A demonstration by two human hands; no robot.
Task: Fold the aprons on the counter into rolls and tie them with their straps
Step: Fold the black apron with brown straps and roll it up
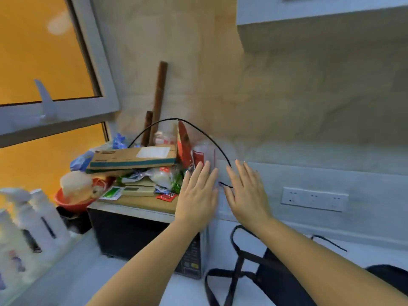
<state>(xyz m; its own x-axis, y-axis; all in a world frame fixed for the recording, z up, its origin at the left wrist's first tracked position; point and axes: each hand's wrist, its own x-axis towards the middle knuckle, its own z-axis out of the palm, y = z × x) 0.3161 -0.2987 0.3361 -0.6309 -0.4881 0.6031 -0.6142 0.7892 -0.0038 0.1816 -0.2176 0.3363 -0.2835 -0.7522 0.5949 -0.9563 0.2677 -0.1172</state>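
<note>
Apron: black cloth [271, 283] lying flat and unrolled, partly hidden under the right forearm.
Apron place: on the white worktop [187, 292], just right of the microwave, running out of view toward the near edge.
Straps: black bands [237, 257] untied, crossing each other in open loops on the side of the cloth nearest the microwave; one loose end [329, 242] trails close to the worktop's back edge.
Second dark cloth: a rounded black mass [388, 279] at the worktop's far right, too cut off to tell its shape.
Left hand: raised [198, 191] in front of the wall, fingers straight and together; grip released, holding nothing.
Right hand: raised [245, 191] just beside the left, fingers straight; grip released.
Thin black cord: arcs [176, 119] over the clutter and comes down between the hands; contact with the right hand cannot be told.
Microwave: dark box [136, 239] in the worktop's back left corner, carrying a pile.
Pile: a flat cardboard box [134, 159] on loose food packets [164, 177].
Red bowl: [72, 204] beside the microwave, holding a pale lidded tub [76, 183].
Bottles: blurred white ones [44, 217] along the worktop's left edge.
</note>
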